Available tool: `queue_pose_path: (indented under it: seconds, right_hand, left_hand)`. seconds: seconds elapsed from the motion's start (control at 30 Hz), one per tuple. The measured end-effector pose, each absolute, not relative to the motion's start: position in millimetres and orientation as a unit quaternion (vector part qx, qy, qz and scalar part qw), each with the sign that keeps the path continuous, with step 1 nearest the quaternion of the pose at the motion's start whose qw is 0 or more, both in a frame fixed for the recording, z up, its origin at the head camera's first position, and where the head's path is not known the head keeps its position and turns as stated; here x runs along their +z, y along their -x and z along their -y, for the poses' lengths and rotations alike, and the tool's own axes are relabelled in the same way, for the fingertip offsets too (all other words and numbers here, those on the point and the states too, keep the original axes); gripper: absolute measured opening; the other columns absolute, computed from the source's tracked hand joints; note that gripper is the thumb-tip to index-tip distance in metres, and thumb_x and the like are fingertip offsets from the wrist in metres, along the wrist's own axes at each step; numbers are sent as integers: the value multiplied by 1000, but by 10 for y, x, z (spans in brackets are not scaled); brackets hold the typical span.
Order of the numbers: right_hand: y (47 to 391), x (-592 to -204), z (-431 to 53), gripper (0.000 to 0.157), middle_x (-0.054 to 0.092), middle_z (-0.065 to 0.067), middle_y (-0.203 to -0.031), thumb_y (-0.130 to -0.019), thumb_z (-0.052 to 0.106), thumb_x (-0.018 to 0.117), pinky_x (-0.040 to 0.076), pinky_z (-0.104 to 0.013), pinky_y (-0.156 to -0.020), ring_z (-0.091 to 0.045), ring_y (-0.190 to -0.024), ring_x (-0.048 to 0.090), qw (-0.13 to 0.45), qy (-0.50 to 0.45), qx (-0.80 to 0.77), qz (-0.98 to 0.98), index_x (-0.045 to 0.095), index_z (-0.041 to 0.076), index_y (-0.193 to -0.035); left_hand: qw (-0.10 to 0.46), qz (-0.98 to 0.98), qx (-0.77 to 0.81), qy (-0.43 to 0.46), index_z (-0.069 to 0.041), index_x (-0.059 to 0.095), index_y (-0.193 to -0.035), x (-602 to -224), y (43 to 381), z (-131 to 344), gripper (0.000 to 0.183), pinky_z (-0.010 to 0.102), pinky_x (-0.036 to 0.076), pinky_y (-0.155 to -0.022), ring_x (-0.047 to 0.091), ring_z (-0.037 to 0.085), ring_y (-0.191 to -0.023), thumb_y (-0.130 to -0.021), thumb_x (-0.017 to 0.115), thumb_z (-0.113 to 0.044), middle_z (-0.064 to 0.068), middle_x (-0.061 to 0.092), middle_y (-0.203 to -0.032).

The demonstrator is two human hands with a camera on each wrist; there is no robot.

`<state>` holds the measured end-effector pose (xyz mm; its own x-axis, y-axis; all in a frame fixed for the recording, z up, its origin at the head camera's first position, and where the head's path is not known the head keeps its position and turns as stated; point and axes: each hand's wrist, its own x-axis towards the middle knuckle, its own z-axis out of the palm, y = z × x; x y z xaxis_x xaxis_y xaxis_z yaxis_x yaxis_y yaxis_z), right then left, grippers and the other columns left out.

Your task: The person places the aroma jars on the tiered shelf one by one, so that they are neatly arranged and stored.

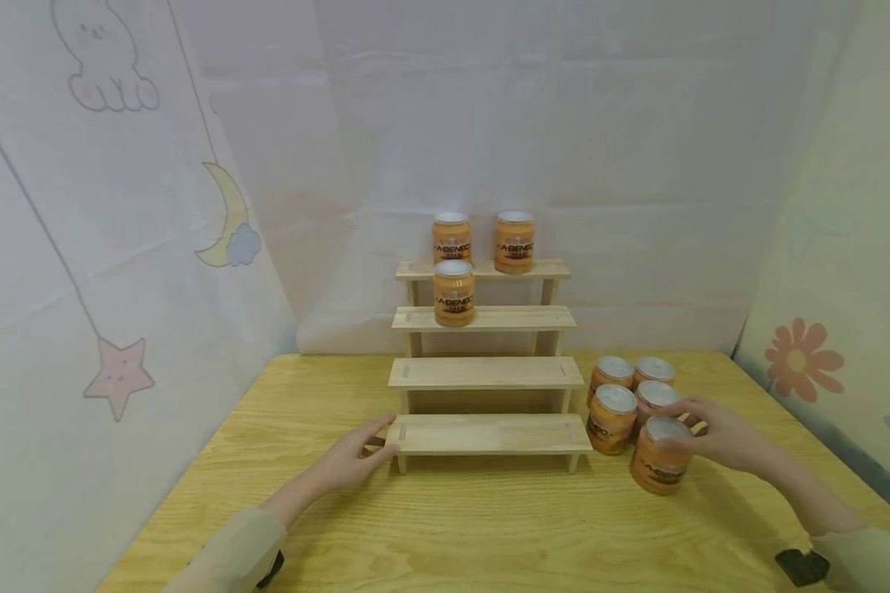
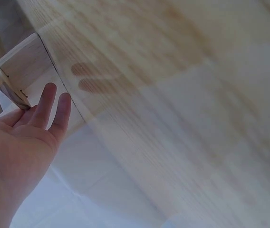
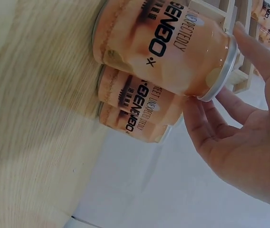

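Note:
My right hand [image 1: 728, 436] grips an orange can [image 1: 660, 471] with a silver lid, thumb and fingers around its top rim. In the right wrist view this can [image 3: 161, 45] stands nearest, and two more cans [image 3: 135, 110] show behind it. On the left, my left hand [image 1: 350, 458] is at the end of the lowest plank of a stepped wooden rack [image 1: 489, 434]. The left wrist view has thumb and index finger pinching that plank's end [image 2: 14, 95], with the other fingers held out. Two cans [image 1: 514, 243] stand on the top step and one can [image 1: 454, 295] on the second.
Several cans [image 1: 612, 420] cluster on the wooden table [image 1: 460, 527], right of the rack and beside the gripped can. A pale cloth [image 1: 623, 165] hangs behind the table, with printed cloths on both sides.

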<state>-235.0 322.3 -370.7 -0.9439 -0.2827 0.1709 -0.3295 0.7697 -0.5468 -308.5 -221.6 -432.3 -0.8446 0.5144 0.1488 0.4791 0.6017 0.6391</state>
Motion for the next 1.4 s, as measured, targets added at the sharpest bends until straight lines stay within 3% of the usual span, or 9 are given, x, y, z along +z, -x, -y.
queue_pose_path:
  seconds: [0.1,0.27,0.33,0.43,0.6,0.83,1.07,1.4]
  right_hand:
    - [2336,-3729,-3246,54,55,-20,-117,-82,29,73,52,-28,-63,-16,-89,57,45,-176,299,937,56,3,-127]
    - [2300,-3801,-3287,69,49,-26,-127,-81,29,74,51,-52,-77,-42,-105,54,11,-170,311,935,43,0,-135]
    - [2293,-3847,-3290,71,49,-26,-126,-82,28,73,49,-57,-82,-45,-109,52,-5,-161,320,933,38,-3,-135]
    - [2291,-3918,-3276,68,52,-22,-121,-82,28,74,52,-47,-85,-42,-109,53,-13,-140,341,930,37,-6,-129]
    - [2287,-3979,-3249,70,53,-18,-118,-80,31,75,54,-29,-75,-36,-107,54,-4,-111,347,931,37,-4,-127]
    - [2263,-3967,-3202,72,61,-16,-111,-79,36,76,54,-25,-70,-30,-98,60,36,-113,306,945,42,-4,-128]
    - [2239,-3941,-3186,61,64,-6,-100,-77,37,77,54,-21,-66,-12,-87,61,50,-121,291,948,50,3,-120]
    - [2190,-3625,-3086,73,59,-18,-114,-80,37,74,54,-22,-68,-15,-93,60,70,-101,313,942,40,2,-136]
  left_hand:
    - [27,-893,353,-277,-8,30,-147,-4313,3081,2212,65,44,52,-90,55,33,-116,-96,50,-42,17,35,-148]
    - [25,-893,351,-280,-6,30,-147,-4309,3090,2215,66,44,52,-90,55,33,-116,-96,50,-43,17,36,-148]
    - [24,-893,351,-280,-7,31,-147,-4316,3093,2218,66,43,52,-90,55,33,-116,-96,50,-43,17,36,-148]
    - [26,-893,349,-282,-7,30,-147,-4330,3094,2218,66,42,52,-89,55,33,-115,-96,50,-43,18,36,-148]
    - [30,-893,349,-284,-6,30,-147,-4335,3080,2220,66,43,52,-90,55,33,-116,-96,50,-42,18,35,-148]
    - [28,-892,351,-284,-7,29,-148,-4312,3070,2219,64,43,52,-90,55,33,-116,-97,50,-40,18,35,-148]
    - [27,-892,348,-286,-8,29,-148,-4307,3063,2229,63,42,52,-89,55,33,-115,-97,50,-39,18,35,-148]
    - [28,-892,348,-287,-6,28,-148,-4303,3075,2219,65,43,52,-90,55,33,-116,-97,49,-41,18,34,-148]
